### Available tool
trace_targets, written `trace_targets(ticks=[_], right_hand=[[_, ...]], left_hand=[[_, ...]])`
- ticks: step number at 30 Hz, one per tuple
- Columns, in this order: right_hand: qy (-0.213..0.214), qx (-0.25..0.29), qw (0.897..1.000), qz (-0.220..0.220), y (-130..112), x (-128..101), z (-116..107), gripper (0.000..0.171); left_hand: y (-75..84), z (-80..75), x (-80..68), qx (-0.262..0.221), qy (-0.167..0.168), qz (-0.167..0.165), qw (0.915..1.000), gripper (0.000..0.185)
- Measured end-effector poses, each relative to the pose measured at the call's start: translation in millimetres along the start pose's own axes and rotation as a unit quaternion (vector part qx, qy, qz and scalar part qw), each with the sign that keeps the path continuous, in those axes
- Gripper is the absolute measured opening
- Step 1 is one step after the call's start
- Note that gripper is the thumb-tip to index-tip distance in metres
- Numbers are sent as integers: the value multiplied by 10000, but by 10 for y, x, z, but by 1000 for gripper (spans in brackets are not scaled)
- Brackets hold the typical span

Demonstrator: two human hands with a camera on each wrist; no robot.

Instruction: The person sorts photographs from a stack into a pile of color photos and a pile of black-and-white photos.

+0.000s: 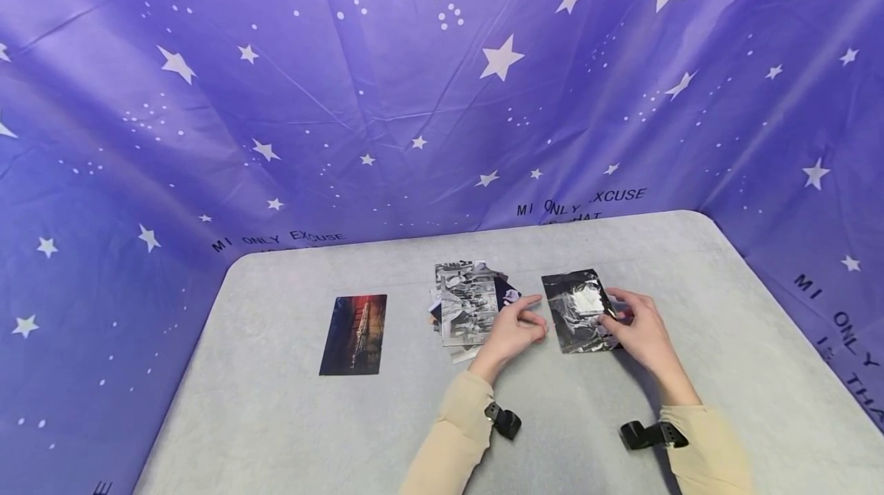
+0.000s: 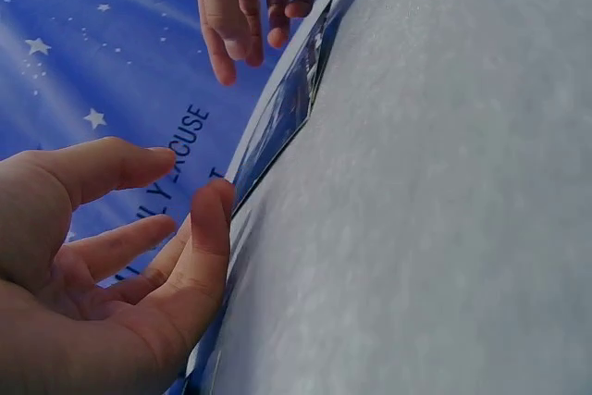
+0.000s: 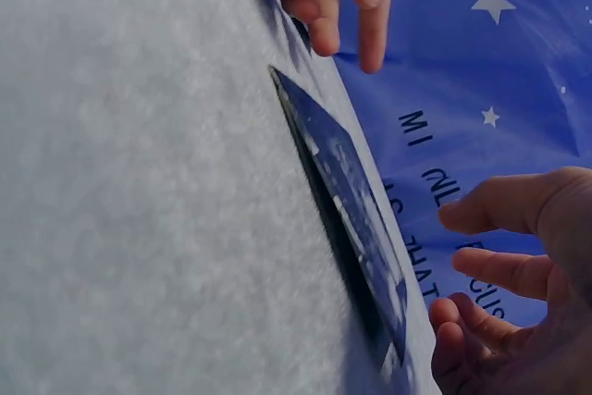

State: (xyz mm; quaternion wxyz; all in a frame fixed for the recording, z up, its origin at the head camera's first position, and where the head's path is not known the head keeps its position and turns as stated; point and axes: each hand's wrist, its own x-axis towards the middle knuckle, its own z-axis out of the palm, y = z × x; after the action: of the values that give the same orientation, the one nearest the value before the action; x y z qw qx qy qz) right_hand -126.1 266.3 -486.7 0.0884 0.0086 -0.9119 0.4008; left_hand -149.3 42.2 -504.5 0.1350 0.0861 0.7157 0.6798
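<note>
Right hand (image 1: 642, 330): fingers spread and lightly bent, thumb apart from them. The right wrist view shows no plain pinch on anything. Fingertips lie at the right side of a dark photo (image 1: 572, 322); contact cannot be told for certain.

Left hand (image 1: 512, 334): fingers also apart, holding nothing that shows. Its tips point into the gap between the dark photo and the photo pile (image 1: 470, 315), near the pile's right edge.

Dark photo: right of the pile, just beyond the right fingers, glare across its middle. Right wrist view: a dark strip under its near edge, so that edge seems to stand off the surface (image 1: 262, 426); whether the sheet is bowed or tilted, unclear.

Handling notes (judgement). Step in hand appears to be placing or squaring this photo. Thin, glossy, probably slippery: best touched by the edges, thumb and fingers opposed, light force. Pressing on the glossy face risks prints and sliding. A raised edge wants easing down with flat fingertips rather than a shove. Left fingers would do well to act as a stop at the left edge, clear of the pile; that stack is ragged, several corners jutting out, and a brushed corner could shift it.

Further out: a red-and-dark photo (image 1: 354, 335) lies alone left of the pile, well apart. Behind the surface hangs a purple starry cloth (image 1: 414, 57).
</note>
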Motion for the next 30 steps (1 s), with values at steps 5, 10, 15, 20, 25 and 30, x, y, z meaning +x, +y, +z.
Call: trace_targets(ticks=[5,10,15,20,25,30], right_hand=[[-137,65,9999,-4,-82,-2,0,47],[-221,114,9997,85,-133,-3,33,48],[-363,251,9990,48,-185,0,88,48],[-468,304,9984,-98,-208,13,141,46],[-693,352,9966,-260,-267,46,172,47],[-1108,651,9912,-324,-324,74,223,47]], left_hand=[[27,-113,-82,-9,86,41,10000,56],[44,-224,-134,28,171,112,9998,56],[29,-337,-156,-27,197,163,9997,57],[78,-468,-231,24,304,115,9995,56],[356,-615,-413,73,322,158,9993,51],[262,-764,-409,52,339,139,9993,52]])
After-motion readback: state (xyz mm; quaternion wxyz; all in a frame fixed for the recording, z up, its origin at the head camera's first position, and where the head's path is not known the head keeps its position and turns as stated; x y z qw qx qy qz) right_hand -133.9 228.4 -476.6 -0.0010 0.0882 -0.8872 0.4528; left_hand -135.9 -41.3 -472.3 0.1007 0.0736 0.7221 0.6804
